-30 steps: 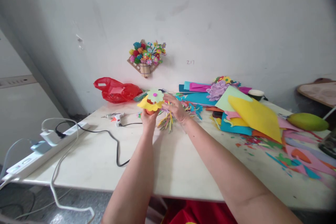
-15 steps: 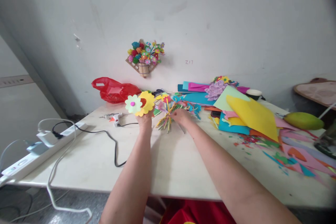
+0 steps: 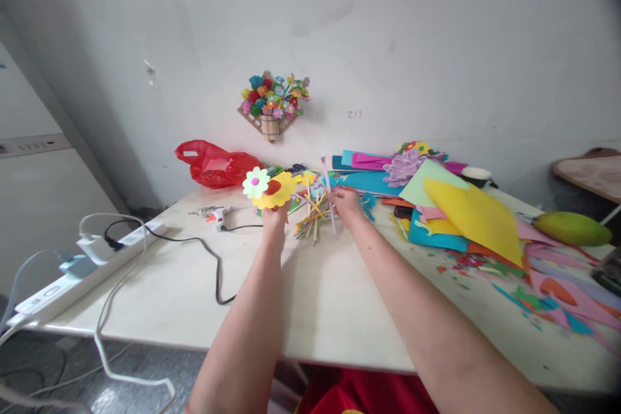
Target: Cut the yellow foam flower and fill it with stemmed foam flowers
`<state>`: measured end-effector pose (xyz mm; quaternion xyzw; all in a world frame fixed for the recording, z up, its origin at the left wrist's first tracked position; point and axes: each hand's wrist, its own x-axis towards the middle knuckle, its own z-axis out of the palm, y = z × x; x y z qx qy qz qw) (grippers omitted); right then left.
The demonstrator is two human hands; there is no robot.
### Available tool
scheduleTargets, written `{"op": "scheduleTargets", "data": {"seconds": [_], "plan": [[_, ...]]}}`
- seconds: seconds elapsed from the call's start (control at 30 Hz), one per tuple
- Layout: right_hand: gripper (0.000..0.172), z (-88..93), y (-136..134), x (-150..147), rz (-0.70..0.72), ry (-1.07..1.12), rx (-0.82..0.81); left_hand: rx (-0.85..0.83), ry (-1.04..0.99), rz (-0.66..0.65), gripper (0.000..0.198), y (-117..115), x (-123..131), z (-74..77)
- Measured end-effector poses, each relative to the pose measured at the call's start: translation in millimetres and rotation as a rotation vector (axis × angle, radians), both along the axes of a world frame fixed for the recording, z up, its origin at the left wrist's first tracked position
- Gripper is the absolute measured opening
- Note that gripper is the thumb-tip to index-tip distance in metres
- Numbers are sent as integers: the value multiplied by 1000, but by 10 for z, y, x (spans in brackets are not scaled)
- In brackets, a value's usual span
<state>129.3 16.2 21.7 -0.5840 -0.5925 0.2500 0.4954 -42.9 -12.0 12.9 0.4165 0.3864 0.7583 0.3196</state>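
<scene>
My left hand (image 3: 275, 217) is closed around craft flowers: a pale green flower (image 3: 255, 182) with a pink centre and a larger yellow flower (image 3: 286, 186), with a red-brown patch showing on it. Most of its fingers are hidden behind the petals. My right hand (image 3: 347, 204) pinches a thin pale purple strip (image 3: 332, 218), which stands nearly upright. Between the hands lies a heap of flowers on strip stems (image 3: 315, 210), their yellow and green stems crossing and pointing towards me. A few blue flowers (image 3: 367, 205) lie just beyond my right hand.
A glue gun (image 3: 219, 217) with a black cord lies left, near a white power strip (image 3: 87, 275). Behind is a red plastic bag (image 3: 213, 171). Coloured sheets (image 3: 478, 217), scraps (image 3: 563, 294) and a green-yellow fruit (image 3: 572, 228) cover the right side. A flower basket (image 3: 272, 126) hangs on the wall.
My right hand has lifted the pale purple strip from the heap, slightly up and right. My left hand has shifted a little right with its flowers. The whole view has shifted slightly.
</scene>
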Motion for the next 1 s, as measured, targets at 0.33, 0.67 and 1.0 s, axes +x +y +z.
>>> {"op": "scheduleTargets", "data": {"seconds": [0.33,0.67,1.0], "plan": [[30,473,-198,-111,268,912,220,65,88,-122,41,-38,53,39],[27,757,-216,89,226,1097,362,30,114,-145,57,49,43,-21],[32,744,-345,-175,339,837,389,74,190,-290,45,-17,68,-28]]}}
